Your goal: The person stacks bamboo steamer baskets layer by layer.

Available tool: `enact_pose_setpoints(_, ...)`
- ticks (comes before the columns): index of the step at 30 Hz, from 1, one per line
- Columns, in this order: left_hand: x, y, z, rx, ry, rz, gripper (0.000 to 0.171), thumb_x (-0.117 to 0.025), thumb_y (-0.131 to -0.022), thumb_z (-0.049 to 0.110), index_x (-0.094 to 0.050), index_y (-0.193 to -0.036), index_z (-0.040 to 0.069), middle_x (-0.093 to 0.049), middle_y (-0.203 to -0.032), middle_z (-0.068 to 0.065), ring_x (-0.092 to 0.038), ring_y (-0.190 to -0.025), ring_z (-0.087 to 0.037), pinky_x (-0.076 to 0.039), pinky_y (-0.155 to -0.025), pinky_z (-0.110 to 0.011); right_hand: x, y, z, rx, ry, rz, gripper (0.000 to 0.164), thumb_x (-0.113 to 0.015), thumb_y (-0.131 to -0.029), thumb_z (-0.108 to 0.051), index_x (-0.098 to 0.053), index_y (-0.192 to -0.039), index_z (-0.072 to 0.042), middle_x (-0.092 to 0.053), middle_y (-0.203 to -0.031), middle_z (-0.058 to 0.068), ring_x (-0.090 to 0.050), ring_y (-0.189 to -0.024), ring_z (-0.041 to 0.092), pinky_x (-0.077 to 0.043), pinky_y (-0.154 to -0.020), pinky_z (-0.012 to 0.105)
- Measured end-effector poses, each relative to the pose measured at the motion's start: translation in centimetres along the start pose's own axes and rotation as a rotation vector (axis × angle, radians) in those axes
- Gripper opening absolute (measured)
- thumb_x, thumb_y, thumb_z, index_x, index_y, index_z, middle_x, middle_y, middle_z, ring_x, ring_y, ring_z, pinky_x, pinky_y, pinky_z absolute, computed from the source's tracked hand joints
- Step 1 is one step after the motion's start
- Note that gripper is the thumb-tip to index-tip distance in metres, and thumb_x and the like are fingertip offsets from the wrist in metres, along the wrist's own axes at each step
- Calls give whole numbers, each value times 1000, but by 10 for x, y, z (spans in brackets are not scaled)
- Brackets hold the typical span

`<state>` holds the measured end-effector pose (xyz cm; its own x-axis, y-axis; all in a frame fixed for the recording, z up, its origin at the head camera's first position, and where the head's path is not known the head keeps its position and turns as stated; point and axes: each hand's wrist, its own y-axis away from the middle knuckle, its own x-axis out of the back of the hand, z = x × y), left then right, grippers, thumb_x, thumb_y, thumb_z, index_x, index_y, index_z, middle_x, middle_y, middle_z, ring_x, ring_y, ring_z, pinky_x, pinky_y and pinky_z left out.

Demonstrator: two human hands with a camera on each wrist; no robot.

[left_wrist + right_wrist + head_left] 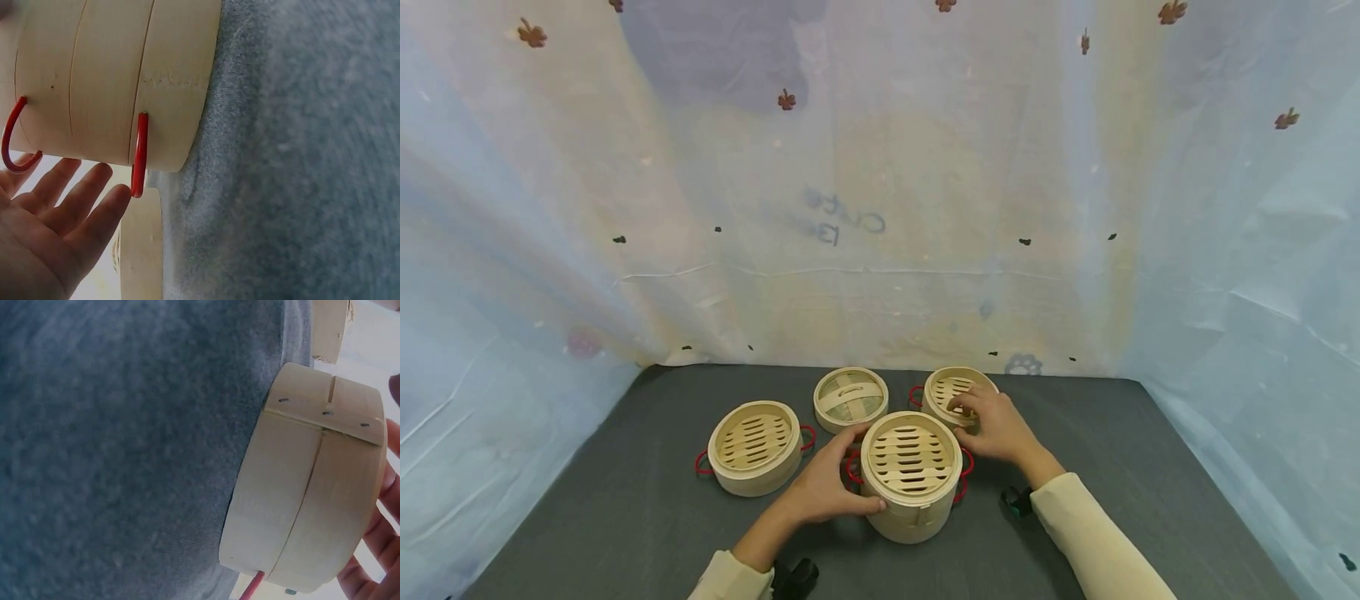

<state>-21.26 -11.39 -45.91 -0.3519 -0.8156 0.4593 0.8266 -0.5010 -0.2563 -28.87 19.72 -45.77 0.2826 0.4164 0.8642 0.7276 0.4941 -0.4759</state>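
Observation:
In the middle stands a bamboo steamer stack (pixel 912 467) with a slatted top and red side handles. My left hand (pixel 833 482) is at its left side, thumb along the front wall, fingers towards the back. The left wrist view shows those fingers (pixel 94 215) spread and nearly straight, one fingertip right at a red handle (pixel 140 156). My right hand (pixel 996 423) reaches over the back right bamboo steamer (pixel 942 385), its loosely bent fingers above the slats and the thumb at the near side. In the right wrist view, that steamer's wall (pixel 281 494) partly hides the fingers.
Another slatted steamer (pixel 756 446) with red handles stands to the left. Behind the stack is a round piece with a woven lid (pixel 850 398). All rest on a dark grey table (pixel 647 500), with a pale patterned curtain (pixel 910 308) along the back and sides.

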Motion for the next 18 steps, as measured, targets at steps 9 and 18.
enact_pose_setpoints(9,-1,-2,-1,-9,4,-15,97,-85,-71,31,-29,-150,21,-47,-140,-5,-56,-117,-25,-49,-94,-44,-5,-2,-1,-55,25,-24,25,-76,-74,-25,-69,-98,-26,-58,-81,-11,-45,-71,6,-32,-64,31)
enact_pose_setpoints(18,1,-5,0,-11,13,-26,98,-85,-70,30,-30,-150,19,-48,-139,-3,-56,-117,-23,-48,-96,-43,-10,-3,1,-55,75,-8,21,-75,-74,-26,-69,-95,-28,-51,-74,-12,-41,-65,6,-29,-62,30)
